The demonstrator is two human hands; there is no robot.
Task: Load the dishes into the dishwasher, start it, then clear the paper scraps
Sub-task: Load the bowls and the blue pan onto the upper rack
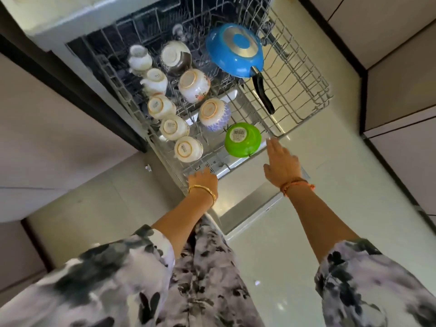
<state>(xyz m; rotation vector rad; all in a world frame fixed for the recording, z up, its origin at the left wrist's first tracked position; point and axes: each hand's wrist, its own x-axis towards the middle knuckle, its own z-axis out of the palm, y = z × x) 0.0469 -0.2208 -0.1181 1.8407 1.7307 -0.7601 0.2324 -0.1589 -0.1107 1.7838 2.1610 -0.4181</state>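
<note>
While the rack [304, 74] stands pulled out over the open dishwasher door [247, 208], the dishes sit in it upside down. Along its left edge runs a row of six small white cups [162, 106], bases up, from the far corner to the near one. Just right of them, down the middle, stand three larger bowls: a brown-and-white one [176, 58] farthest, a flowered one [194, 85] next, then a blue-patterned one [214, 114]. At the near edge a green bowl [243, 139] lies base up with a barcode label on it. Toward the far right a blue pan [234, 49] leans bottom up, its black handle pointing at the near right corner; the right part of the rack beyond it holds nothing I can make out.

The left hand [203, 179] rests at the rack's near edge, fingers curled over the front wire; how firmly it grips I cannot tell. The right hand [282, 162] is stretched out flat with straight fingers, holding nothing, its fingertips [270, 142] just beside the green bowl and near the rack's front rim.

A scrap [148, 167] lies on the floor [354, 185] left of the door.
</note>
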